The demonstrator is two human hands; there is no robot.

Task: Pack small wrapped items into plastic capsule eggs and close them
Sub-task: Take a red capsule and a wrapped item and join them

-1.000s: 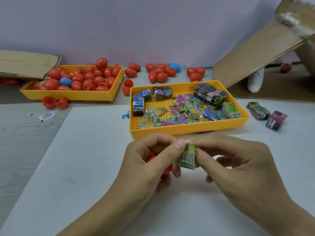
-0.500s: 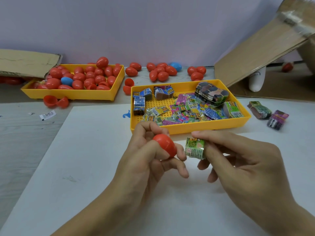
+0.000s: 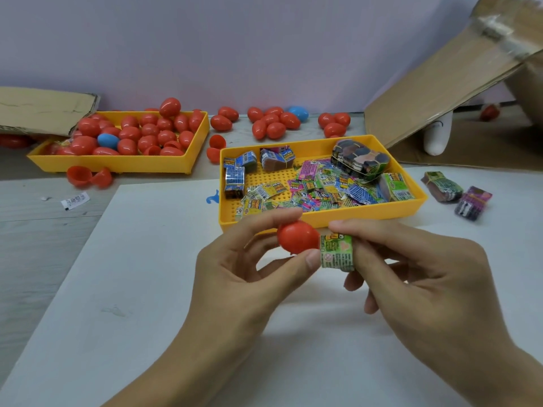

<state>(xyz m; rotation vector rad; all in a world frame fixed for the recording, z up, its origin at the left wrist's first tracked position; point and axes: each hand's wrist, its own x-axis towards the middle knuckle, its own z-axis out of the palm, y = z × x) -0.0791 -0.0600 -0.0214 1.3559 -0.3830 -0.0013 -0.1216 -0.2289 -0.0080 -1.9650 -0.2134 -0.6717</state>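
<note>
At the centre of the frame, the left hand (image 3: 235, 277) pinches a red capsule egg (image 3: 298, 237) between thumb and fingertips, while the right hand (image 3: 417, 277) grips a small green wrapped item (image 3: 336, 252) between its thumb and forefinger. The egg and the wrapped item touch side by side, held above a white sheet (image 3: 141, 289) that covers the near part of the tabletop (image 3: 35, 239). Just behind the hands sits a yellow tray (image 3: 323, 220) holding a loose heap of colourful wrapped packets and a few bundled stacks. In the upper left of the frame a second yellow tray (image 3: 117, 164) is piled with red eggs and one blue one. More red eggs lie loose along the back wall, and two small bundles (image 3: 457, 193) rest on the right of the sheet.
</note>
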